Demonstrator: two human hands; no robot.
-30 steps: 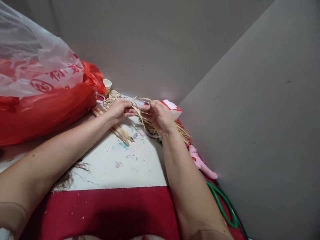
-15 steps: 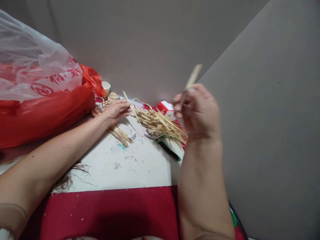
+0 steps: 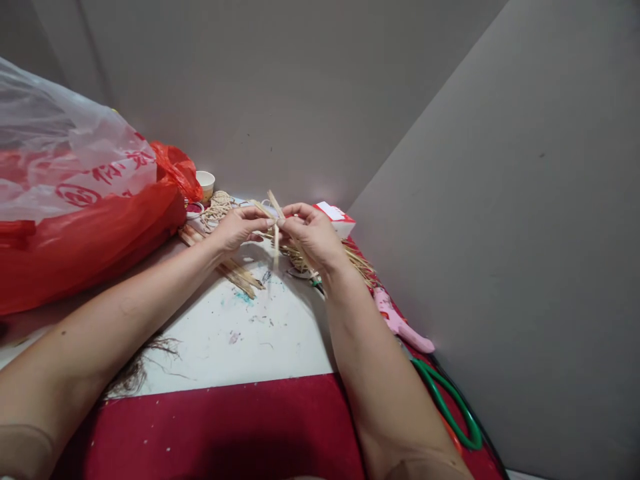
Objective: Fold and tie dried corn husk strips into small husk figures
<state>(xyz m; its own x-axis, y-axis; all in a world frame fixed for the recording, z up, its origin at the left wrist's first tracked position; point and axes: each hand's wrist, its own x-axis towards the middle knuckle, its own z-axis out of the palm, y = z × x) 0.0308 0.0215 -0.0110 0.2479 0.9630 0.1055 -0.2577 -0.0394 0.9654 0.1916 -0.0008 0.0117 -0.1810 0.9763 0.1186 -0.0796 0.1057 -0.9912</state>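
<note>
My left hand (image 3: pixel 243 229) and my right hand (image 3: pixel 313 233) meet above the far part of the white board. Both are closed in a pinch on pale, flat straw strips (image 3: pixel 277 248), which cross between the fingertips. One end sticks up above the fingers and another hangs down. Which strip belongs to which hand cannot be made out fully. Beneath and behind my right hand lies a bundle of dry straw strips (image 3: pixel 361 265), partly hidden by the hand and forearm. Wider dry stalk pieces (image 3: pixel 240 279) rest on the board below my left wrist.
A large red and clear plastic bag (image 3: pixel 90 247) fills the left side. Behind are a paper cup (image 3: pixel 205 185), coiled cord (image 3: pixel 219 208) and a red and white box (image 3: pixel 340 220). Pink-handled (image 3: pixel 400 323) and green-handled (image 3: pixel 450 393) tools lie at right, beside a grey wall. Dark root-like fibres (image 3: pixel 135 367) lie at left.
My right hand has come down and left from its raised position, bringing its strip to my left hand. The strips now cross between both hands. The view has shifted slightly.
</note>
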